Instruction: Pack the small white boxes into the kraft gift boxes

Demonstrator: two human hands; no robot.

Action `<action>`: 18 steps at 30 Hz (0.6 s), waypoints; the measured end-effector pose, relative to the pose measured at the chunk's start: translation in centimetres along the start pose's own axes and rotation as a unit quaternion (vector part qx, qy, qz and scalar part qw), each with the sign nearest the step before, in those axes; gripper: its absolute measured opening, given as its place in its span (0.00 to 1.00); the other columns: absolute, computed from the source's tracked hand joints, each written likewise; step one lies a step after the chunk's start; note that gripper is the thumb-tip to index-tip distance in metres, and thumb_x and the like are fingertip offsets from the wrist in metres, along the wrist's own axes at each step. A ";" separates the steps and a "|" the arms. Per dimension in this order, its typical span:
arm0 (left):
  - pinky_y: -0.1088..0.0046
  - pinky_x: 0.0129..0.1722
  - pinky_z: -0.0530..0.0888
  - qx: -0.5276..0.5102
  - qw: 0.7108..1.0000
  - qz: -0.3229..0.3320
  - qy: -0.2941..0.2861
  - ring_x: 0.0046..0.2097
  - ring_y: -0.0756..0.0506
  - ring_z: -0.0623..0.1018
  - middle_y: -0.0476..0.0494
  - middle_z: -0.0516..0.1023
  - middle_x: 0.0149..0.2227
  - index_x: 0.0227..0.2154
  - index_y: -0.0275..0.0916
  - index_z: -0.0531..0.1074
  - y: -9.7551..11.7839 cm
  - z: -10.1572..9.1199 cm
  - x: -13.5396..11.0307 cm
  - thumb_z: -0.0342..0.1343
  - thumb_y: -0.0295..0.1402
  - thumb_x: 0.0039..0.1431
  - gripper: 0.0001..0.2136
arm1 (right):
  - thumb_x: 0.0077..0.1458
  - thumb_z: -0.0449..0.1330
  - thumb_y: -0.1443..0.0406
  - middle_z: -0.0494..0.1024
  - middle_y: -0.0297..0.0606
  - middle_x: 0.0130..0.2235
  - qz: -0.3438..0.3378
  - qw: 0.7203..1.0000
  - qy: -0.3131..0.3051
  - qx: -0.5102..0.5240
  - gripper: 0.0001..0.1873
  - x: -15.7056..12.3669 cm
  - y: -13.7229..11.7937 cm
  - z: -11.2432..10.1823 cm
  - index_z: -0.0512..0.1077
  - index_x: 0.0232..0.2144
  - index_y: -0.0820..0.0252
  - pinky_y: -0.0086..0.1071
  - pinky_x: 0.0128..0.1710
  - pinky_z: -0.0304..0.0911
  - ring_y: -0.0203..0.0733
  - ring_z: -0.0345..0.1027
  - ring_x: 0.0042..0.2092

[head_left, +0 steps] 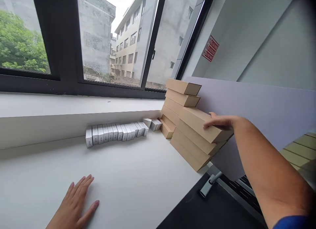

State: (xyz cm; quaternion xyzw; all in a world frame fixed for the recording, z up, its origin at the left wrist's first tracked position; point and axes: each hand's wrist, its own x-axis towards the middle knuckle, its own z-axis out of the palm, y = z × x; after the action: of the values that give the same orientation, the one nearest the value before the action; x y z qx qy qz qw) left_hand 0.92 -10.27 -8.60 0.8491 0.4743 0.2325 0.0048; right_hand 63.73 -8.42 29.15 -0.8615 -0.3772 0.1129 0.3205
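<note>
My right hand (221, 121) reaches across to the top brown cardboard box (197, 118) of the nearer stack, its fingers gripping the box's upper end. Part of that grip is hidden behind the hand. Beneath it lie two more long boxes, the lowest box (189, 150) resting on the white table (128, 179). Over the table at lower left, my left hand (75, 202) is open, fingers stretched and thumb apart, with nothing in it. A row of small white boxes (115, 132) stands between my left hand and the window ledge.
Behind the held box rises another stack of cardboard boxes (181, 86). A pale purple partition (259, 107) stands to the right, with more stacked boxes (301, 150) beyond it. A dark surface with a grey metal fitting (206, 189) adjoins the table. A window ledge (61, 103) runs behind.
</note>
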 end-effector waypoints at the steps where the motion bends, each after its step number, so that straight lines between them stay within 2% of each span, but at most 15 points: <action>1: 0.40 0.71 0.56 -0.008 1.000 -0.005 -0.007 0.70 0.33 0.64 0.40 0.63 0.71 0.73 0.51 0.45 -0.2 0.3 0.1 0.54 0.48 0.65 0.38 | 0.24 0.77 0.65 0.78 0.50 0.32 0.030 0.999 -0.025 0.007 0.23 -0.2 -0.4 -0.2 0.74 0.27 0.60 0.49 0.38 0.62 0.54 0.74 0.37; 5: 0.45 0.72 0.55 -0.038 0.999 -0.004 -0.017 0.70 0.34 0.65 0.42 0.65 0.70 0.70 0.49 0.58 -0.8 -0.1 -0.2 0.55 0.48 0.64 0.33 | 0.24 0.76 0.68 0.80 0.47 0.36 0.008 0.999 -0.044 -0.003 0.32 -2.6 -2.2 -0.6 0.77 0.39 0.63 0.46 0.35 0.62 0.48 0.73 0.32; 9: 0.44 0.71 0.58 -0.045 0.999 -0.006 -0.017 0.69 0.33 0.65 0.45 0.64 0.70 0.68 0.51 0.62 -1.4 -0.2 -0.6 0.56 0.49 0.64 0.31 | 0.25 0.76 0.68 0.81 0.44 0.39 -0.145 0.983 -0.110 0.029 0.47 -6.3 -4.3 -0.4 0.75 0.55 0.60 0.42 0.32 0.63 0.40 0.72 0.26; 11: 0.42 0.70 0.60 -0.038 0.999 0.002 -0.027 0.70 0.32 0.65 0.46 0.63 0.70 0.69 0.52 0.60 -1.9 0.1 -0.8 0.55 0.50 0.64 0.32 | 0.25 0.77 0.67 0.81 0.47 0.43 -0.180 0.977 -0.112 0.022 0.53 -7.2 -4.8 -0.7 0.71 0.59 0.56 0.41 0.32 0.64 0.42 0.73 0.27; 13: 0.41 0.69 0.61 -0.030 0.999 0.015 -0.036 0.70 0.32 0.64 0.47 0.60 0.71 0.70 0.55 0.56 -2.5 0.5 -0.9 0.54 0.50 0.65 0.33 | 0.25 0.77 0.66 0.79 0.50 0.49 -0.163 0.984 -0.068 -0.007 0.57 -6.9 -4.6 -1.4 0.68 0.63 0.52 0.41 0.33 0.64 0.45 0.75 0.31; 15: 0.40 0.69 0.61 -0.025 0.998 0.025 -0.043 0.70 0.33 0.63 0.49 0.58 0.72 0.71 0.57 0.52 -3.0 0.8 -1.0 0.53 0.50 0.65 0.33 | 0.26 0.77 0.63 0.76 0.53 0.52 -0.132 0.990 0.013 -0.043 0.56 -5.4 -3.6 -2.3 0.68 0.62 0.53 0.43 0.35 0.64 0.49 0.75 0.36; 18: 0.41 0.67 0.65 -0.031 0.998 0.030 -0.037 0.70 0.32 0.64 0.50 0.59 0.71 0.71 0.60 0.52 -3.0 1.0 -1.2 0.54 0.50 0.64 0.33 | 0.25 0.77 0.63 0.77 0.59 0.49 -0.124 0.984 0.108 -0.075 0.43 -2.5 -1.3 -2.4 0.76 0.49 0.61 0.46 0.38 0.63 0.54 0.74 0.42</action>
State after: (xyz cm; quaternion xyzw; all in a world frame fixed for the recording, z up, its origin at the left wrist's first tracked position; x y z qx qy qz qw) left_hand -1.65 -9.36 -10.60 0.8702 0.4411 0.2156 0.0412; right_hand 62.31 -10.67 31.70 -0.8370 -0.4516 -0.0502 0.3050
